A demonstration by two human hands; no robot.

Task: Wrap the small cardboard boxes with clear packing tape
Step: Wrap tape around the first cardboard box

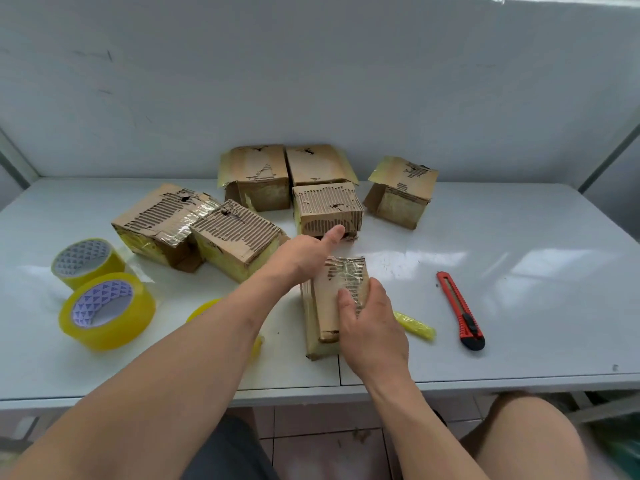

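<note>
Table (519, 258): white, it carried all things.
Boxes (235, 233): six stood at 12 o'clock.
Tape rolls (105, 311): at 9 o'clock.
Held box (329, 306): centre, right hand (372, 327) clasped it.
Left hand (304, 254): fingers straight, touched box (327, 211).
Advice: probably hold firm, tape flat.

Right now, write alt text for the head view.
A person's right hand holds a small cardboard box at the front of a white table while the left hand reaches toward six more boxes behind; tape rolls lie left, a red utility knife right.
</note>
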